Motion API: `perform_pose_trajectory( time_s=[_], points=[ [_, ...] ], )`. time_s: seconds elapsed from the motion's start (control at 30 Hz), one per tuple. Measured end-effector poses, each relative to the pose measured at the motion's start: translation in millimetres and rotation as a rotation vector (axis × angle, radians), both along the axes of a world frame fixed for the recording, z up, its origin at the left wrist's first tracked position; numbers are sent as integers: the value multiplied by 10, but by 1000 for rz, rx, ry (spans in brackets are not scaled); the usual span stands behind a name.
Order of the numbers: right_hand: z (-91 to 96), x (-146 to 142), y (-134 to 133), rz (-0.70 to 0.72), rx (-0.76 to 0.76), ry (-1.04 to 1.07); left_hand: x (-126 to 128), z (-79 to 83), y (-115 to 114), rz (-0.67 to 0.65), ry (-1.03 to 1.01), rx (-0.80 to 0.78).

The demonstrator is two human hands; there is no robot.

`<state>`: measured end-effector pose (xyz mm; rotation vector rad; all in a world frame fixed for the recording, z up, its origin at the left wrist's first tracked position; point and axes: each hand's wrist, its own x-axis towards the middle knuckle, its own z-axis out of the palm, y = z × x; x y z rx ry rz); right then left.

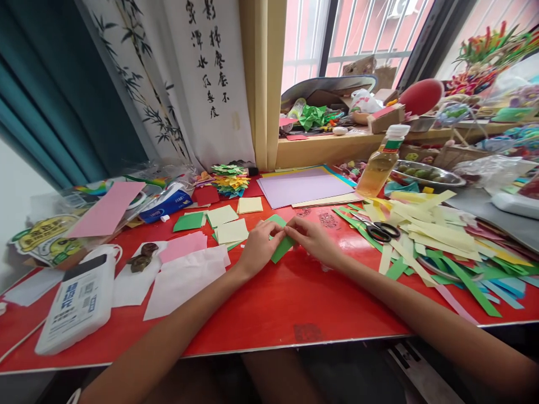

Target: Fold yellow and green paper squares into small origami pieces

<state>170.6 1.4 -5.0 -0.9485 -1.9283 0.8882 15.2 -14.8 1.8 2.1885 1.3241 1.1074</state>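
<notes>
At the middle of the red desk (273, 314), the left hand (257, 247) and the right hand (315, 238) meet on a green paper (281, 249) that lies flat on the surface. Each grip is curled nearly closed, the fingertips pinching and pressing the sheet's upper part from either side. Just left of the hands lie pale yellow squares (231, 230) and white sheets (185, 280). To the right, black-handled scissors (379, 230) rest among cut paper strips (442, 241). A lilac sheet (303, 188) lies beyond, nearer the window.
</notes>
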Motion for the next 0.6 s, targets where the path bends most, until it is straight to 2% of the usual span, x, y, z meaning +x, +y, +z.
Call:
perform_pose_trajectory(
  time_s=[0.13, 0.27, 0.43, 0.53, 0.6],
  points=[
    [9, 63, 69, -117, 135, -108, -4, -1, 19, 5, 8, -24],
    [-21, 123, 167, -182, 123, -14, -22, 11, 42, 18, 24, 37],
    [-43, 173, 268, -244, 83, 43, -85, -5, 73, 7, 188, 265],
    [-49, 307, 401, -407, 24, 146, -184, -17, 122, 26, 333, 449],
    [-59, 425, 510, -478, -5, 195, -273, -17, 167, 39, 503, 631]
  ],
)
